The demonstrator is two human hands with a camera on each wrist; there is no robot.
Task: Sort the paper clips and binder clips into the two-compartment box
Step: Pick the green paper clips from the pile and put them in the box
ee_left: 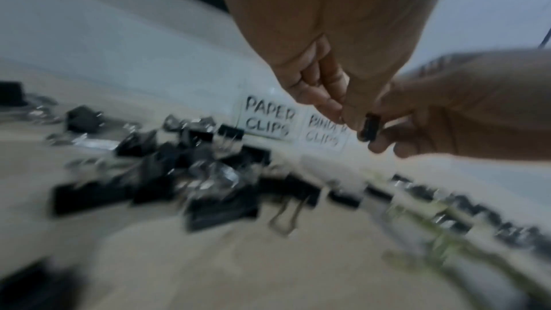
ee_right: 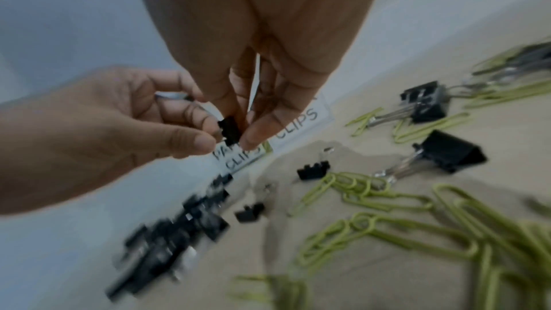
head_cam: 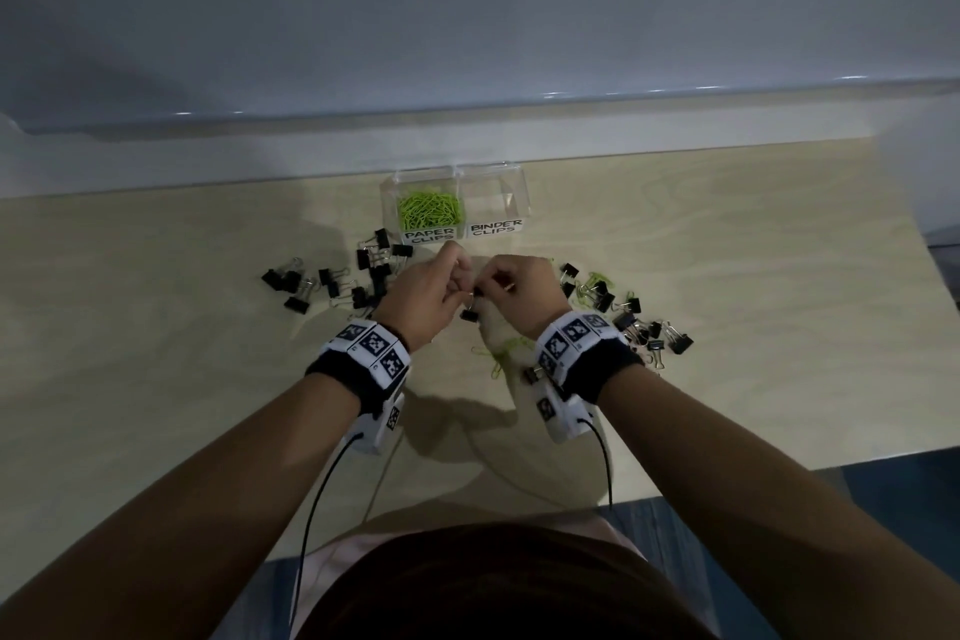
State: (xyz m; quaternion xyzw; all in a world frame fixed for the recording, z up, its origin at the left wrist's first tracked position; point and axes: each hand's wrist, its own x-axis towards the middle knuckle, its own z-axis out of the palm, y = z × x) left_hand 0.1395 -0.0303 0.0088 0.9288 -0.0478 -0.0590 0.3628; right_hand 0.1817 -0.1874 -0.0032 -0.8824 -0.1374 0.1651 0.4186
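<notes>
- Hands meet just in front of the two-compartment box [head_cam: 511,203]: the left hand [head_cam: 426,294] and right hand [head_cam: 522,288] both pinch one small black binder clip [ee_right: 229,130] between fingertips, held above the table [head_cam: 156,379].
- Step in hand, I judge: freeing or passing this clip; next it needs carrying over the box's right half and releasing.
- Box contents: the compartment labelled PAPER CLIPS holds green paper clips [head_cam: 430,211]; the one labelled BINDER CLIPS looks empty.
- Loose binder clips [head_cam: 332,283] and green clips lie at both sides of the box's front.
</notes>
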